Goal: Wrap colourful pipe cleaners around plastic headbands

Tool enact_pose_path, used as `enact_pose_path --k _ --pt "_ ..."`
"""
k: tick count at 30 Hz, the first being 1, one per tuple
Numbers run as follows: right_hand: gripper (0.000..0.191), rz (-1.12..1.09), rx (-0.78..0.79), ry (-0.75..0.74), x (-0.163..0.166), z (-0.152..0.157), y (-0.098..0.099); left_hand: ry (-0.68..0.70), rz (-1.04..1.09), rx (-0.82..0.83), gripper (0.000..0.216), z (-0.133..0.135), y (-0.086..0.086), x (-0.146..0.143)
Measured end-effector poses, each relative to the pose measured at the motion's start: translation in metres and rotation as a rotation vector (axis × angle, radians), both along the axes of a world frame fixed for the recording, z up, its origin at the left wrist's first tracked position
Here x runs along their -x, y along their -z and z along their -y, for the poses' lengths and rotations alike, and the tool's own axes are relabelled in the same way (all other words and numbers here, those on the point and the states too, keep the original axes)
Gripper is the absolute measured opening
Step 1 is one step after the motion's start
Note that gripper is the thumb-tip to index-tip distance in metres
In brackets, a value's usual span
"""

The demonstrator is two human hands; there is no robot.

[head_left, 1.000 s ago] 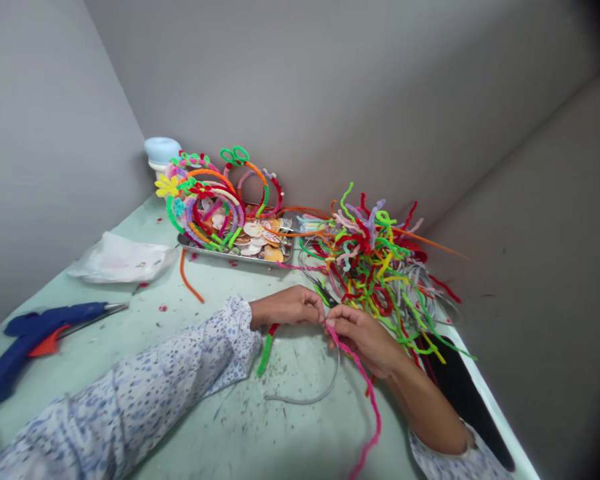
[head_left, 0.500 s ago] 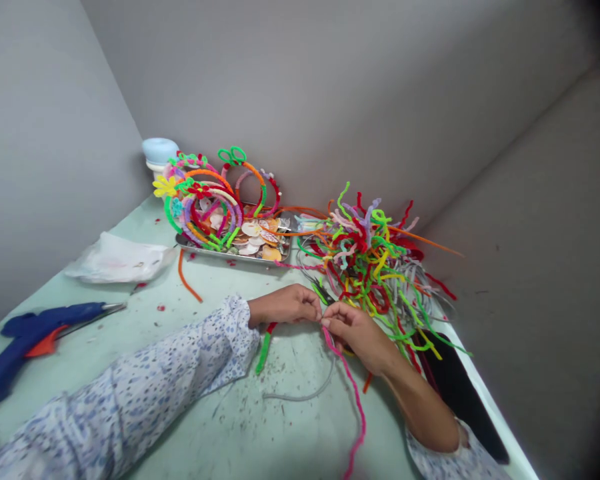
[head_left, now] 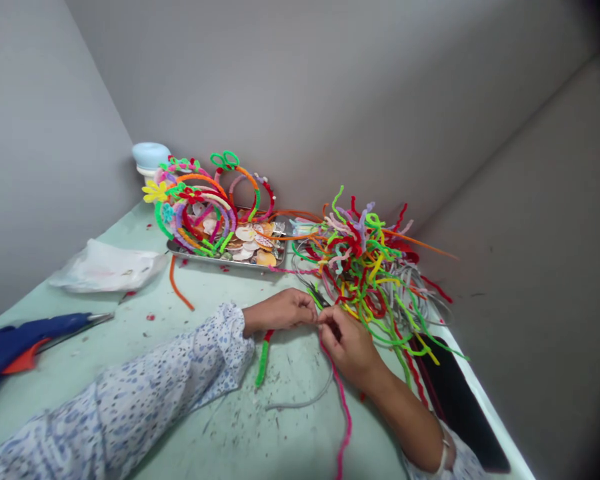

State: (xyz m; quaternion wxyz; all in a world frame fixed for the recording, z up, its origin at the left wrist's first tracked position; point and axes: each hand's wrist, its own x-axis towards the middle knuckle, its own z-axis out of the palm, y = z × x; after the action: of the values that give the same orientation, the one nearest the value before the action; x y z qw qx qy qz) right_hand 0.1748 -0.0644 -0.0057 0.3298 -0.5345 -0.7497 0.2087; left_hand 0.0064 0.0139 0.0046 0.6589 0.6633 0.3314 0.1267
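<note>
My left hand [head_left: 289,309] is closed, thumb and fingertips pinched together where they meet my right fingertips. From beneath it a strip wrapped in red and green chenille [head_left: 263,363] slants down to the table. A thin grey band [head_left: 303,404] curves below the hands; together these look like two ends of one headband, though the fingers hide the join. My right hand [head_left: 349,343] is curled, its fingertips pinching at the same spot. A long pink pipe cleaner [head_left: 344,407] hangs from there toward the near edge. Its upper end is hidden by the fingers.
A metal tray [head_left: 220,261] holds shell-like pieces and several decorated headbands [head_left: 207,213]. Right of it lies a tangled heap of pipe cleaners [head_left: 375,267], with dark-tipped scissors or pliers [head_left: 320,295] before it. A blue glue gun [head_left: 35,333], plastic bag [head_left: 107,267] and black pad [head_left: 460,400] lie around.
My right hand has turned, its fingers more curled and lifted off the pink strand, whose tail has swung left. My left hand keeps its pinch. The whole view has shifted slightly.
</note>
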Motion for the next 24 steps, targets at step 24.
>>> enact_pose_path --k 24 --pt "0.014 -0.312 0.209 0.025 -0.0026 -0.0022 0.0045 0.044 0.056 0.093 0.016 -0.0032 -0.0002 -0.0002"
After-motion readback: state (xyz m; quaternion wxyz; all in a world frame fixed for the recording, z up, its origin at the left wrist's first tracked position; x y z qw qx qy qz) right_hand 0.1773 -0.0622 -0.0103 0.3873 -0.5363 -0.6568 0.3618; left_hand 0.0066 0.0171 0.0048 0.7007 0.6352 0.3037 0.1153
